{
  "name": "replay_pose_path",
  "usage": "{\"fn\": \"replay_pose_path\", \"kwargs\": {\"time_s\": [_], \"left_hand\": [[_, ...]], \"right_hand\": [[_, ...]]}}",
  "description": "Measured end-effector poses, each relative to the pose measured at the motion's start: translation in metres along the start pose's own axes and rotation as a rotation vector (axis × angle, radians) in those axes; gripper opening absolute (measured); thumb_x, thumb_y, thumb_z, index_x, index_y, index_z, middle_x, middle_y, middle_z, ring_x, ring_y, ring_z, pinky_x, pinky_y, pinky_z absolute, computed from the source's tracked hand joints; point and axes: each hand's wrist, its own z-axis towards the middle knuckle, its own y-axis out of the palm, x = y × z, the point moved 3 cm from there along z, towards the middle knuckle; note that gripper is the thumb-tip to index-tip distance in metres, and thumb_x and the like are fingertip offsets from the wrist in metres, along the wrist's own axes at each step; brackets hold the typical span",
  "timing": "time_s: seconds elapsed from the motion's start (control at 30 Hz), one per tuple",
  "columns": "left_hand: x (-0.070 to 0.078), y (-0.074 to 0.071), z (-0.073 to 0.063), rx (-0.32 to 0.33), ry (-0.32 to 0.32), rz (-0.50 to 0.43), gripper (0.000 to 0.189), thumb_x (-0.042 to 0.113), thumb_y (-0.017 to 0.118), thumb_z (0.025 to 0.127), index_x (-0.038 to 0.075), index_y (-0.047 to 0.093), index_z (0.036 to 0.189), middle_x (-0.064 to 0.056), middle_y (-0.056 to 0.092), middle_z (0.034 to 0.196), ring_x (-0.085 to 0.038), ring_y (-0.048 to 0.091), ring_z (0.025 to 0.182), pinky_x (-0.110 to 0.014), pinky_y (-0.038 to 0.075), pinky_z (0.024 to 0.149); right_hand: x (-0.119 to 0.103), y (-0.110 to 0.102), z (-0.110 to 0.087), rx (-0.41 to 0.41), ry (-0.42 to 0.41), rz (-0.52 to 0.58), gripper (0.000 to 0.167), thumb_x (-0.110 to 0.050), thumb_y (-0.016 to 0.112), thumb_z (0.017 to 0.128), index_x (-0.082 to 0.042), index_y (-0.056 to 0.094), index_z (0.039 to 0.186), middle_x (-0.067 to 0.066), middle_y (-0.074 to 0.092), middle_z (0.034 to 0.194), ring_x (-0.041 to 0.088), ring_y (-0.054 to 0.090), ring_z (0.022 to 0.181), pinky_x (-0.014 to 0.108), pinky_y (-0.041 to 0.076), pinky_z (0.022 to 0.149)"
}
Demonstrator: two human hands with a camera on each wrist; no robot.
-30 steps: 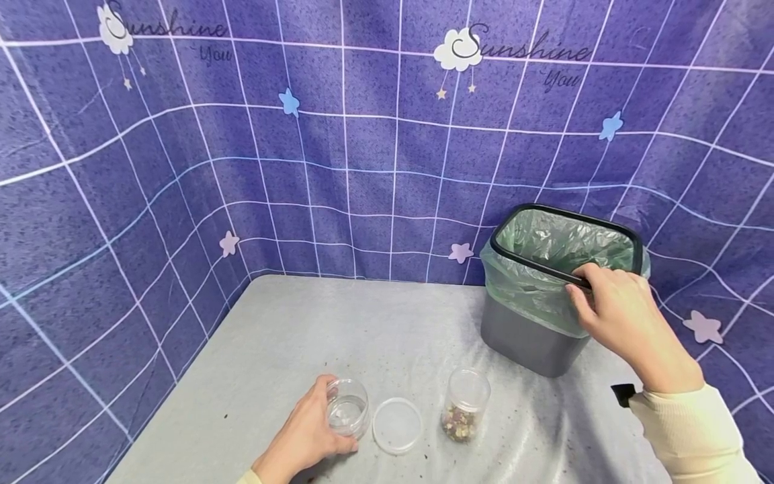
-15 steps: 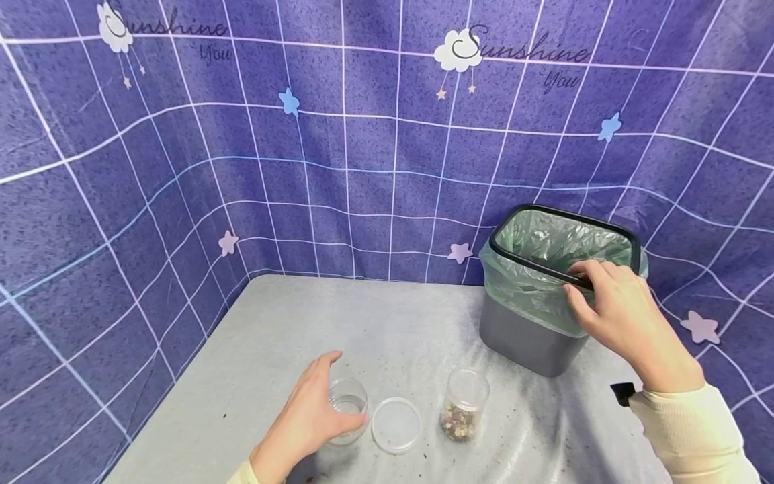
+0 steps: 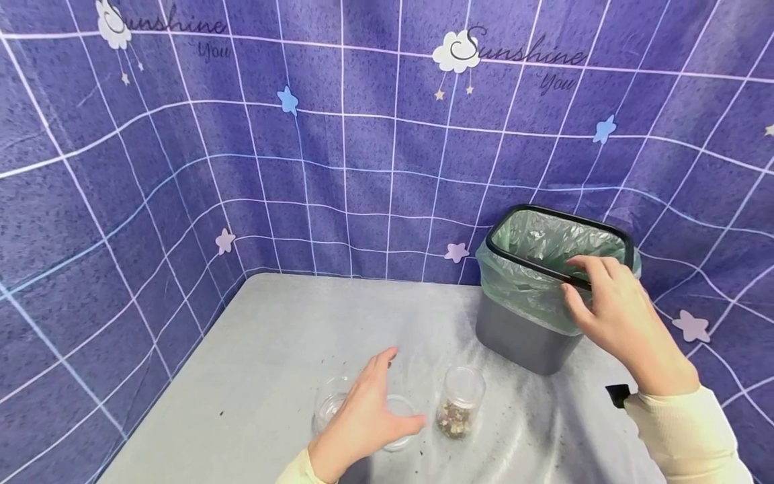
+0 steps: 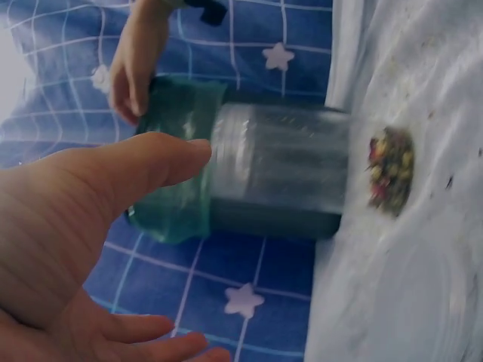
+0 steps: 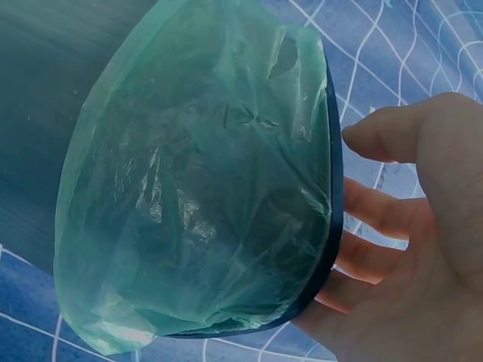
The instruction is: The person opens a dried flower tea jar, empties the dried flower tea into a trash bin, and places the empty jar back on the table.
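Note:
My left hand (image 3: 365, 418), thumb and fingers spread, hovers over the table holding nothing. It partly covers an empty clear jar (image 3: 325, 402) and a round clear lid (image 3: 400, 444). Just right of the lid stands a clear jar (image 3: 461, 402) with dried flower bits at its bottom; in the left wrist view this jar (image 4: 283, 158) lies beyond my thumb. At the grey bin (image 3: 523, 336), my right hand (image 3: 625, 323) is at the black rim (image 3: 532, 265). Its thumb is outside and its fingers reach over the inside, loosely parted. In the right wrist view the thumb (image 5: 385, 134) looks apart from the rim.
A green bag (image 3: 526, 289) lines the bin and folds over its outside. Small dark crumbs are scattered on the grey tabletop (image 3: 302, 323). Purple gridded cloth (image 3: 363, 168) hangs behind and at the sides. A black object (image 3: 618, 395) shows by the right cuff.
My left hand has let go of the empty jar and moved right, over the lid toward the filled jar. My right hand stays at the bin, its thumb and forefinger loosened from the rim.

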Motion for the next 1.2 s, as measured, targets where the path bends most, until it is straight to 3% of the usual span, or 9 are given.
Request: {"fn": "replay_pose_path", "kwargs": {"time_s": [0.3, 0.53, 0.87, 1.1, 1.2], "left_hand": [[-0.001, 0.035, 0.007, -0.08, -0.025, -0.042, 0.125, 0.052, 0.092, 0.066, 0.012, 0.024, 0.163, -0.012, 0.037, 0.163, -0.035, 0.041, 0.146, -0.056, 0.04, 0.114], [-0.001, 0.059, 0.018, -0.11, 0.013, -0.028, 0.127, 0.049, 0.095, 0.064, 0.005, 0.026, 0.161, -0.017, 0.04, 0.159, -0.037, 0.042, 0.145, -0.054, 0.04, 0.114], [0.002, 0.08, 0.027, -0.12, 0.002, -0.078, 0.115, 0.042, 0.096, 0.065, 0.006, 0.035, 0.156, -0.016, 0.046, 0.154, -0.037, 0.047, 0.14, -0.055, 0.044, 0.11], [-0.001, 0.089, 0.035, -0.151, -0.008, -0.076, 0.112, 0.042, 0.096, 0.066, 0.006, 0.039, 0.155, -0.016, 0.049, 0.154, -0.038, 0.05, 0.138, -0.056, 0.046, 0.109], [-0.003, 0.094, 0.036, -0.148, 0.002, -0.065, 0.107, 0.041, 0.097, 0.064, 0.006, 0.045, 0.151, -0.012, 0.056, 0.146, -0.034, 0.056, 0.131, -0.051, 0.049, 0.106]], "right_hand": [[-0.005, -0.004, -0.006, 0.02, 0.007, 0.016, 0.041, -0.011, 0.07, 0.087, 0.0, 0.062, 0.125, 0.027, 0.062, 0.11, 0.048, 0.055, 0.105, 0.06, 0.04, 0.09], [-0.017, -0.01, -0.011, 0.068, -0.038, 0.041, 0.042, -0.01, 0.071, 0.084, 0.0, 0.064, 0.124, 0.026, 0.062, 0.115, 0.05, 0.052, 0.106, 0.058, 0.039, 0.093], [-0.039, -0.018, -0.02, 0.066, -0.076, 0.063, 0.045, -0.011, 0.07, 0.083, 0.0, 0.063, 0.127, 0.025, 0.061, 0.119, 0.049, 0.052, 0.113, 0.059, 0.037, 0.098], [-0.052, -0.018, -0.024, 0.104, -0.119, 0.076, 0.041, -0.016, 0.063, 0.087, 0.0, 0.065, 0.125, 0.022, 0.063, 0.116, 0.047, 0.053, 0.111, 0.055, 0.037, 0.098], [-0.056, -0.016, -0.028, 0.108, -0.129, 0.083, 0.041, -0.017, 0.063, 0.086, 0.0, 0.066, 0.124, 0.021, 0.063, 0.117, 0.046, 0.053, 0.111, 0.055, 0.037, 0.098]]}}
